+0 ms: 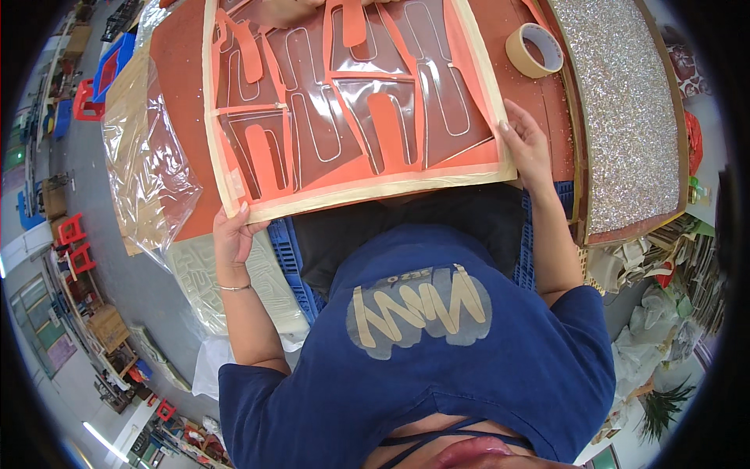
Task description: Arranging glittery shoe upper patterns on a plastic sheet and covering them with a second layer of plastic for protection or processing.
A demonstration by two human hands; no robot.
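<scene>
An orange sheet (476, 160) with long cut-out shapes lies before me, edged all round with cream masking tape (375, 187). Clear glossy film shows in its openings. My left hand (237, 238) pinches the near left corner, thumb on top. At the near right edge, my right hand (525, 146) grips the sheet with its thumb over the tape border; the fingers underneath are partly hidden. Beyond the sheet's far side, another person's hand (289, 11) rests on it, cut off by the upper rim of the view.
A roll of masking tape (534, 50) stands right of the sheet on the red-brown table (176, 86). Farther right is a framed glittery panel (633, 117). Crumpled clear plastic (148, 156) covers the left side. A pale moulded sheet (226, 285) lies lower left, beside a blue crate (291, 254).
</scene>
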